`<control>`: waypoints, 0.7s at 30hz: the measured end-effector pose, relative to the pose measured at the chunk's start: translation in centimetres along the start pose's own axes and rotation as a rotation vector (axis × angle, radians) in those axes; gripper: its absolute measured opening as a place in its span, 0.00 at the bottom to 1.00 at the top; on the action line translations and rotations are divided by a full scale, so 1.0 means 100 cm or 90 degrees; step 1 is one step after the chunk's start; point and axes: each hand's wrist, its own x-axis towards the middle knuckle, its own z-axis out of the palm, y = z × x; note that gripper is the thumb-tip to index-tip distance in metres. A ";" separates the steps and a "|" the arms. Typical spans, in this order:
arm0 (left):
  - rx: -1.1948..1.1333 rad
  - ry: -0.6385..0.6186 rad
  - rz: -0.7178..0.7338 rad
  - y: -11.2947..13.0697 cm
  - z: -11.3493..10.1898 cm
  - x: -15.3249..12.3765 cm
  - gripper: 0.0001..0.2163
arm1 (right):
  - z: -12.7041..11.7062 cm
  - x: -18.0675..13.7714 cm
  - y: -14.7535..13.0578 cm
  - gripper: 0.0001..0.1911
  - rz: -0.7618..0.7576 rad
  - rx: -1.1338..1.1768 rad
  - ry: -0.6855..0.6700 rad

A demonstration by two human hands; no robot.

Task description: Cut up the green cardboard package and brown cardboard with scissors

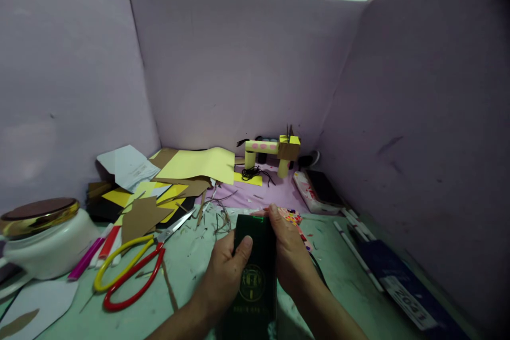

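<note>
Upright in front of me is a dark green box [254, 308] with a round gold emblem and a line of small lettering. My left hand [231, 260] grips its left side, thumb lying across the front face. At the upper right edge, my right hand [287, 247] is closed on the box, thumb on the top corner. Scissors [157, 241] with one yellow and one red handle lie open on the table left of my hands. Behind my right hand, a colourful patterned piece [292, 216] is partly covered.
Yellow paper [199, 164] and cardboard scraps [143, 218] lie at the back left. A lidded white mug [51, 244] stands left, near markers [109, 241]. At the back stands a yellow paper animal [261, 147]. A phone [322, 187] and a blue folder [398, 281] lie right. Purple panels [247, 64] surround the table.
</note>
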 end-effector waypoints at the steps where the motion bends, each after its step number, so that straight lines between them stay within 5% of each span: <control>1: 0.011 0.005 0.008 0.000 -0.001 0.000 0.20 | 0.000 0.000 0.000 0.25 0.000 -0.005 0.001; 7: -0.020 0.040 0.012 -0.001 -0.001 0.000 0.20 | -0.004 0.001 0.003 0.30 0.012 -0.015 -0.018; 16: -0.159 0.151 -0.033 0.016 -0.017 0.015 0.21 | -0.002 0.002 0.012 0.31 0.166 0.074 -0.230; 21: -0.182 0.228 -0.009 0.022 -0.025 0.021 0.18 | 0.005 -0.007 0.032 0.25 0.107 0.032 -0.240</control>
